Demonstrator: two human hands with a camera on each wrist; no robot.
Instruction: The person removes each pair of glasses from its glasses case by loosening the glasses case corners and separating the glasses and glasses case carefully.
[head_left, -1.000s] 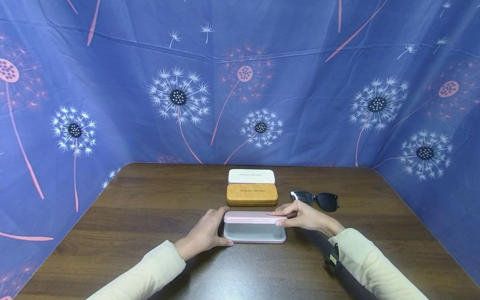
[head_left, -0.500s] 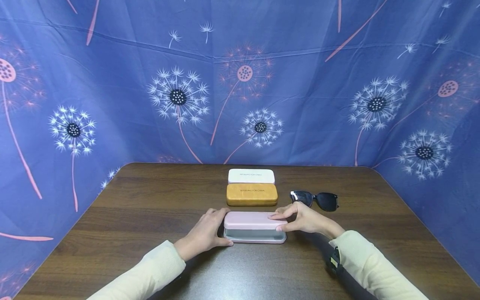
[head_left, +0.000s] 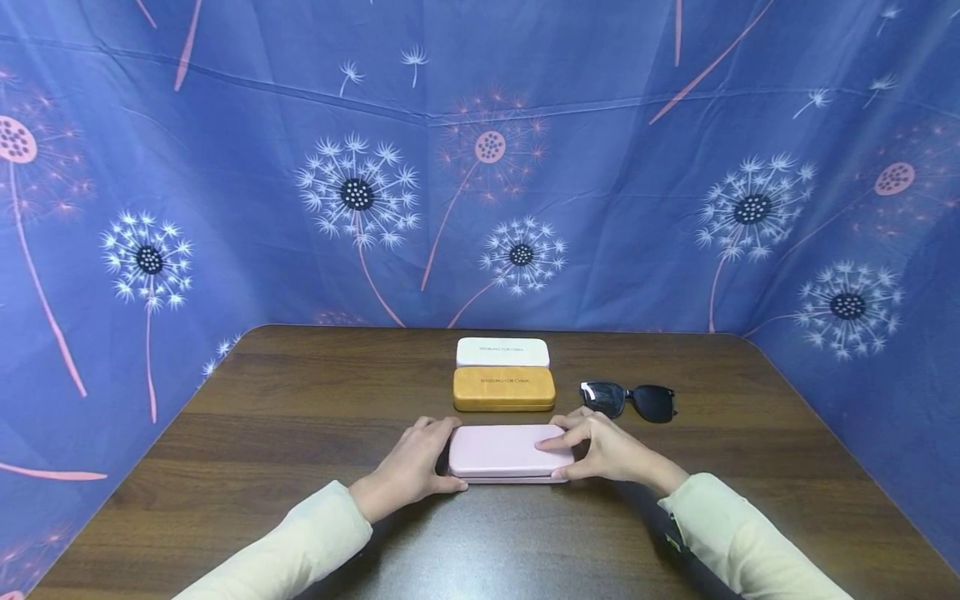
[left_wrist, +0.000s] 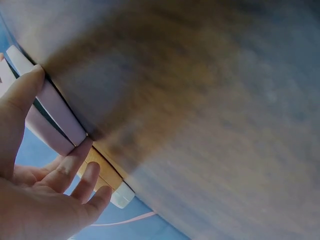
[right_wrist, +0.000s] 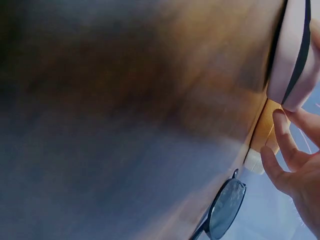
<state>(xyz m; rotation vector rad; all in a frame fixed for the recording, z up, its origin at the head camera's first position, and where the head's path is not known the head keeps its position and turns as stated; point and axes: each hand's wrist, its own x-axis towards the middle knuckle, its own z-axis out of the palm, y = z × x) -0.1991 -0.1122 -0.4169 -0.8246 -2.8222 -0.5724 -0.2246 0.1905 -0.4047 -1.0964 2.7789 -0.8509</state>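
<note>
A pink glasses case (head_left: pixel 495 450) lies on the table in front of me, its lid nearly down. Both wrist views show a narrow dark gap between the lid and the base (left_wrist: pixel 57 107). At the case's left end my left hand (head_left: pixel 405 468) grips it, thumb at the front corner and fingers round the back. My right hand (head_left: pixel 613 452) holds the lid's right end, with the thumb at the front edge and a finger on top. The inside of the case is hidden in the head view.
Behind the pink case lies a mustard-yellow glasses case (head_left: pixel 504 392), with a white one (head_left: pixel 502 352) behind that. Black sunglasses (head_left: pixel 652 404) rest beyond my right hand. A blue dandelion-print cloth (head_left: pixel 615 167) hangs along the wooden table's far edge and sides.
The pink lid has swung down toward the front, from well raised to almost closed, with my right hand following it slightly. My left hand has stayed in place.
</note>
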